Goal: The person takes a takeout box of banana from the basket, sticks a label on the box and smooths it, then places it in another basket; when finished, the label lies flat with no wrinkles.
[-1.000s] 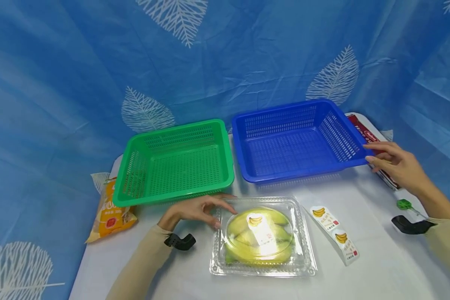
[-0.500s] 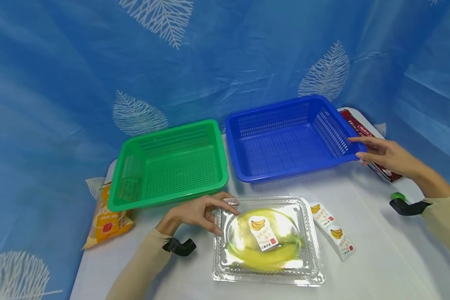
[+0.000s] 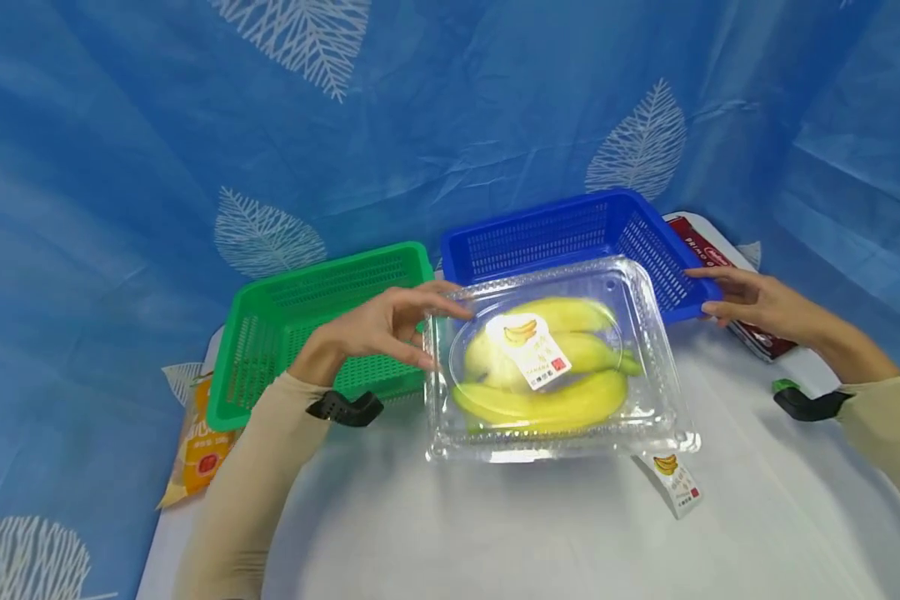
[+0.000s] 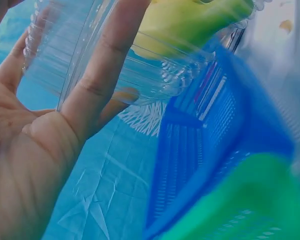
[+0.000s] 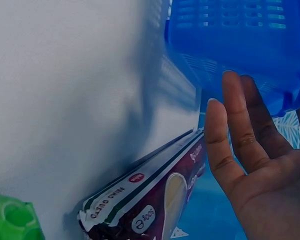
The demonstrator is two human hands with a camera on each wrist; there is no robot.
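My left hand [image 3: 378,329] grips the left edge of a clear plastic clamshell box [image 3: 663,400], held up off the table and tilted. Inside lie yellow-green bananas [image 3: 577,400] under a white banana label [image 3: 528,350]. In the left wrist view the fingers [image 4: 100,65] spread round the box's side. At the front right corner of the blue basket [image 3: 690,300], my right hand [image 3: 765,308] holds the rim between thumb and index finger. The right wrist view shows its other fingers [image 5: 232,100] beneath the rim, by the basket's outer wall.
A green basket [image 3: 228,358] stands behind the left hand, with an orange snack bag [image 3: 202,450] beside it. A dark red pack [image 3: 761,342] lies under the right hand. A banana sticker strip [image 3: 675,483] and a small green item [image 5: 12,220] lie on the white table [image 3: 495,542].
My left hand has lifted the banana box from the table and raised it toward the blue basket, tilting it. The right hand stays at the basket's corner. The head view has shifted slightly.
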